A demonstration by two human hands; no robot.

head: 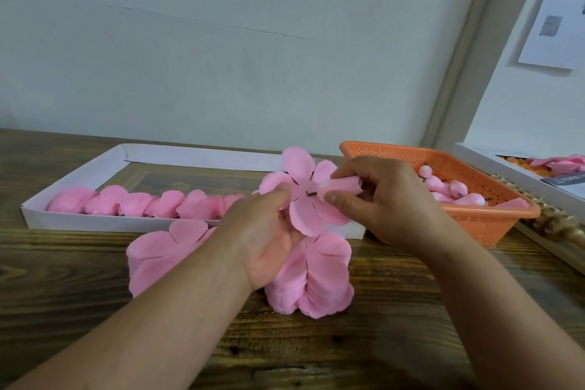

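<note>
Pink 5-lobed petal piece (300,190), gripped by curled fingers of the left hand (262,244); fingers of the right hand (389,199) pinch a rolled pink bud (343,187) at its centre. Print on the wall sheet (550,19) is unreadable.

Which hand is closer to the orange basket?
Right. The right hand, holding a pink bud, is just in front of the orange basket, at its left end. The left hand, pinching the flat pink petal piece, is farther left, above the petal stacks on the table.
</note>
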